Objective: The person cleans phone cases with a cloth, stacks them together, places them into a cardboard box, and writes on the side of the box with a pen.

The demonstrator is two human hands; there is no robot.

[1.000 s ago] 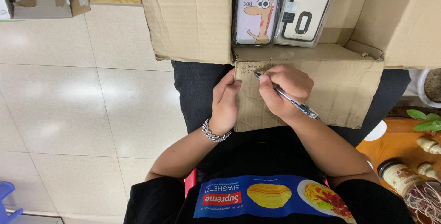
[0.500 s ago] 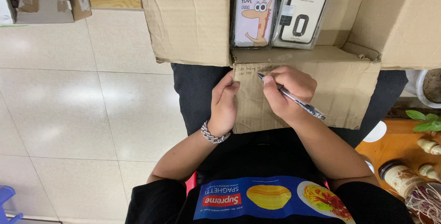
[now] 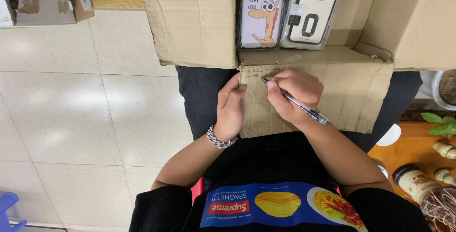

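An open cardboard box (image 3: 194, 23) rests on my lap, its near flap (image 3: 351, 94) folded down toward me. My right hand (image 3: 292, 94) grips a dark pen (image 3: 297, 103) with its tip on the flap's upper left corner, beside a few handwritten lines. My left hand (image 3: 230, 108), a silver chain bracelet (image 3: 219, 140) on its wrist, lies flat against the flap's left edge. Inside the box stand two packaged phone cases, a pink cartoon one (image 3: 261, 11) and a white one (image 3: 311, 11).
A pale tiled floor (image 3: 71, 118) lies at the left, with a smaller cardboard box (image 3: 45, 1) at the top left. A wooden surface (image 3: 418, 156) at the right carries a jar (image 3: 420, 184), a small plant (image 3: 439, 120) and a white pot (image 3: 444, 89).
The pen tip has shifted slightly left along the flap's top edge as my right hand writes. My left hand stays on the flap's left edge.
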